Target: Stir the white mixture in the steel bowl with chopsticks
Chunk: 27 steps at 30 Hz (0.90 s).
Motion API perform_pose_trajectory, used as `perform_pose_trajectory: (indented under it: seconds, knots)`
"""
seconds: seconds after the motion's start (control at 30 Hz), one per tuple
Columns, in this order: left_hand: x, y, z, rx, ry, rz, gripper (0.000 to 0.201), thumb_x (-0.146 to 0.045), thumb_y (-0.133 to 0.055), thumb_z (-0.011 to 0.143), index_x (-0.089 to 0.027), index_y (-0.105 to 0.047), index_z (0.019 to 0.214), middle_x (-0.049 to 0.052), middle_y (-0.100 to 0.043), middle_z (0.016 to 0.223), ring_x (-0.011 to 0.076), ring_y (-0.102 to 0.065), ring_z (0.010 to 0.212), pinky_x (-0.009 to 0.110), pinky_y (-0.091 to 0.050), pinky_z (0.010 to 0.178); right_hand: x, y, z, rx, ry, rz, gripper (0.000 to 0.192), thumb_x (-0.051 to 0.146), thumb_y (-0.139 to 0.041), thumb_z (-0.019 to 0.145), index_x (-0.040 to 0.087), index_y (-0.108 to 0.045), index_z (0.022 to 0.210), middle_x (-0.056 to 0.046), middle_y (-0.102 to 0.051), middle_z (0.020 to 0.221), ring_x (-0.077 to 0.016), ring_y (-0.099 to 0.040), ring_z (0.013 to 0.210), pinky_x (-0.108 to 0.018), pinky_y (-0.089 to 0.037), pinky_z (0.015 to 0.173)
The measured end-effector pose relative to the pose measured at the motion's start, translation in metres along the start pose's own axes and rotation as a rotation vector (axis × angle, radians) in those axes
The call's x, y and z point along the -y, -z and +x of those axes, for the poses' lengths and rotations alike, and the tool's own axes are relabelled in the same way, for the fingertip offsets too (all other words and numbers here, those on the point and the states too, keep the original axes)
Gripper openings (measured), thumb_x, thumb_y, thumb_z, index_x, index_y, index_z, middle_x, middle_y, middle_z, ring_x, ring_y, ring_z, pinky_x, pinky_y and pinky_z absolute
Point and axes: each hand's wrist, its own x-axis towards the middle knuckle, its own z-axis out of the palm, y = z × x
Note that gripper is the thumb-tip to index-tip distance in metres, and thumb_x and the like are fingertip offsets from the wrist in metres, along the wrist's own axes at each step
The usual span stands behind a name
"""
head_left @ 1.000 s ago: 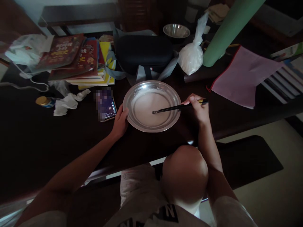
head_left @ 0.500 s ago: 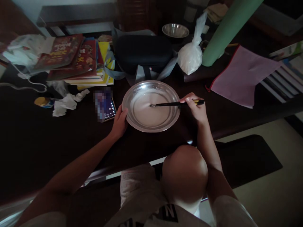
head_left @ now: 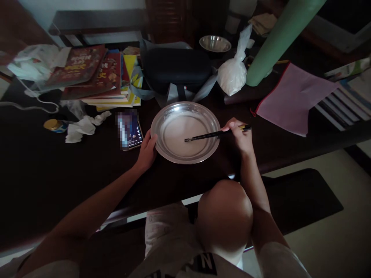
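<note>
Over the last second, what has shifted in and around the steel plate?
The chopsticks in the right hand have swept round in the white liquid of the steel plate: their tips went up toward the far side, then back near the middle. The left hand stays on the plate's left rim. The phone has not moved.

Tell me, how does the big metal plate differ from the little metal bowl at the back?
The plate is wide and shallow; the bowl looks smaller and deeper. The plate holds a whitish liquid with chopsticks dipped in; what the bowl holds cannot be seen. The left hand rests on the plate's rim and the right hand holds the chopsticks, while nothing touches the bowl. Both are shiny metal on the dark table.
</note>
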Motion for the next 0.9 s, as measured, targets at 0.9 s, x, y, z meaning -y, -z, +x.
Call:
perform_pose_trajectory:
  seconds: [0.9]
  knots:
    - [0.0049, 0.0032, 0.002, 0.001, -0.013, 0.01, 0.055, -0.063, -0.076, 0.088, -0.023, -0.071, 0.125, 0.008, -0.079, 0.117, 0.0301, -0.074, 0.117, 0.043, -0.06, 0.104, 0.0002, 0.0003, -0.0007, -0.041, 0.004, 0.023, 0.043, 0.067, -0.075, 0.09, 0.029, -0.081, 0.071, 0.0, -0.08, 0.073, -0.0197, -0.077, 0.076, -0.037, -0.058, 0.081]
